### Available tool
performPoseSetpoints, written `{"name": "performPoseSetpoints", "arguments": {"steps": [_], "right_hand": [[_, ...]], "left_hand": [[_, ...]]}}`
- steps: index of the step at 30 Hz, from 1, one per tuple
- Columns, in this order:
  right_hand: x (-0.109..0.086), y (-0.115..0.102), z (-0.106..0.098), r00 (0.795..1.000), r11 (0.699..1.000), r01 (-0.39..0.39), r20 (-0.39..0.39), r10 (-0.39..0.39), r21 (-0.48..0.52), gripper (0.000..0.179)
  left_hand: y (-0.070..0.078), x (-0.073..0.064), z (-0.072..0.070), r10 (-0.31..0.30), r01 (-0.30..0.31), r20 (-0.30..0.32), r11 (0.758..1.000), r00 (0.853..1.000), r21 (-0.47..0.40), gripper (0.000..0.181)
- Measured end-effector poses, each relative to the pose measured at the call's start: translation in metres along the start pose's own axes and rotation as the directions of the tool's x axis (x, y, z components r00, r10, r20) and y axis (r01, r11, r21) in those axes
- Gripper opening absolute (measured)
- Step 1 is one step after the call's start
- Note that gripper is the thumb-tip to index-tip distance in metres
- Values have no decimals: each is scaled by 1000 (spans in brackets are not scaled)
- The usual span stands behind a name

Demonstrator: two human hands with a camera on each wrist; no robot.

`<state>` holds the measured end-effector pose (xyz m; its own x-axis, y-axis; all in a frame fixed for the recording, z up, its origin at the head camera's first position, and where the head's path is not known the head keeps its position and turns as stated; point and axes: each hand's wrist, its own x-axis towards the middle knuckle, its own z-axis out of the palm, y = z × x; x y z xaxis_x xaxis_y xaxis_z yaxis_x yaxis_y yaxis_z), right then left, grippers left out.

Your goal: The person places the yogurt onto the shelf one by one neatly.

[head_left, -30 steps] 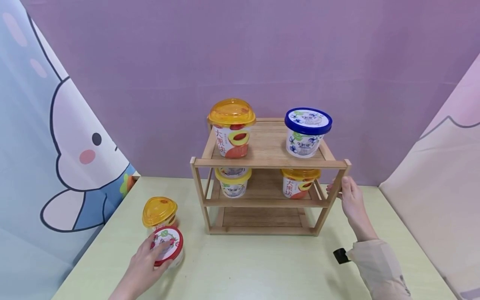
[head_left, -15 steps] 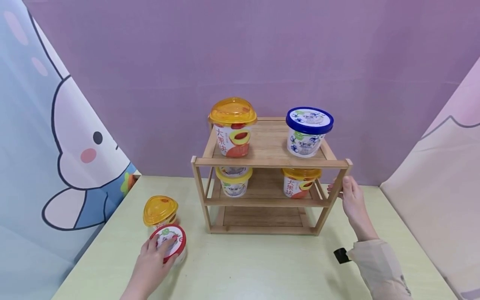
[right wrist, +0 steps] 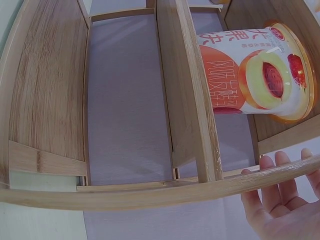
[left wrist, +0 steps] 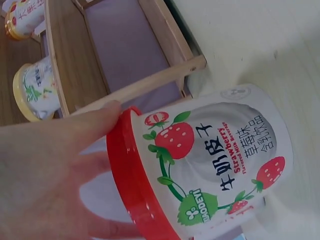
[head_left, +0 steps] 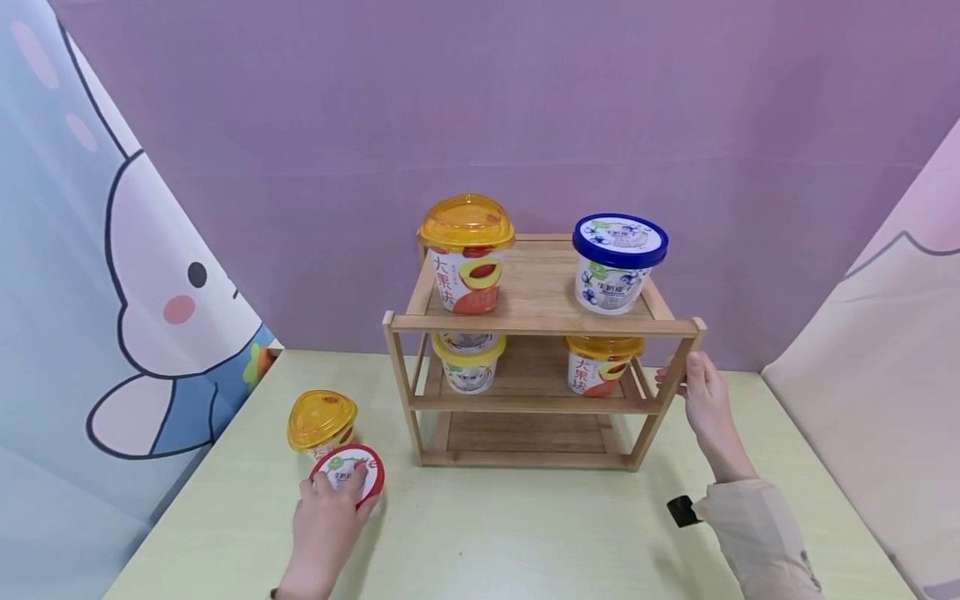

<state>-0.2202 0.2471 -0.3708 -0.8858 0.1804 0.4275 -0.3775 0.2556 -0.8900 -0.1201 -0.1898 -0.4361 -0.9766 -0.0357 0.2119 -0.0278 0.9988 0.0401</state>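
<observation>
My left hand (head_left: 326, 521) grips a white tub with a red lid (head_left: 337, 468) from above, fingers spread around the lid. In the left wrist view strawberries and green leaves show on the strawberry milk tub (left wrist: 220, 160). It is left of the wooden rack, partly overlapping an orange-lidded cup (head_left: 322, 417). My right hand (head_left: 708, 408) holds the front right post of the three-tier wooden rack (head_left: 543, 325). Seen from the right wrist, its fingers (right wrist: 283, 185) reach behind the post (right wrist: 250, 183).
On the top shelf stand an orange-lidded peach cup (head_left: 468, 279) and a blue-lidded tub (head_left: 611, 279). The middle shelf carries a yellow-lidded tub (head_left: 468, 375) and another peach cup (head_left: 596, 375). A purple cloth (head_left: 480, 108) hangs behind the pale table (head_left: 510, 533).
My left hand has moved slightly right and away from me, taking the red-lidded strawberry tub with it. The right hand stays on the rack post.
</observation>
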Motion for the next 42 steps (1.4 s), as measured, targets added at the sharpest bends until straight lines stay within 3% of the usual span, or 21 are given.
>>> {"name": "performPoseSetpoints", "arguments": {"steps": [3, 5, 10, 14, 19, 25, 30, 34, 42], "right_hand": [[0, -1, 1, 1000, 1000, -6, -4, 6, 4, 28], [0, -1, 1, 1000, 1000, -6, -3, 6, 1, 28], [-1, -2, 1, 1000, 1000, -8, -7, 9, 29, 28], [-1, -2, 1, 1000, 1000, -12, -12, 12, 17, 28], [0, 1, 1, 1000, 1000, -9, -17, 9, -16, 28], [0, 0, 2, 1000, 1000, -7, -18, 6, -30, 31], [-1, -2, 2, 1000, 999, -8, -18, 8, -31, 35], [-1, -1, 2, 1000, 1000, 0, -10, 0, -16, 37], [0, 2, 0, 1000, 1000, 11, 9, -11, -6, 48]], "left_hand": [[4, 0, 2, 4, -3, -66, 1000, 998, 28, 51], [5, -1, 2, 2, 1, -75, 999, 997, 38, 52], [2, 0, -1, -4, 4, 11, 999, 1000, 33, 56], [-10, 2, -4, 24, -21, 27, 992, 999, -121, 59], [-30, 4, -7, 119, -96, 49, 938, 992, -333, 58], [-43, 7, -6, 147, -46, 216, 909, 965, -414, 58], [-45, 7, -2, 142, -9, 261, 892, 955, -451, 56], [-42, 6, 0, 118, 23, 275, 888, 954, -458, 56], [-30, 4, 2, 66, 27, 223, 921, 973, -388, 56]]}}
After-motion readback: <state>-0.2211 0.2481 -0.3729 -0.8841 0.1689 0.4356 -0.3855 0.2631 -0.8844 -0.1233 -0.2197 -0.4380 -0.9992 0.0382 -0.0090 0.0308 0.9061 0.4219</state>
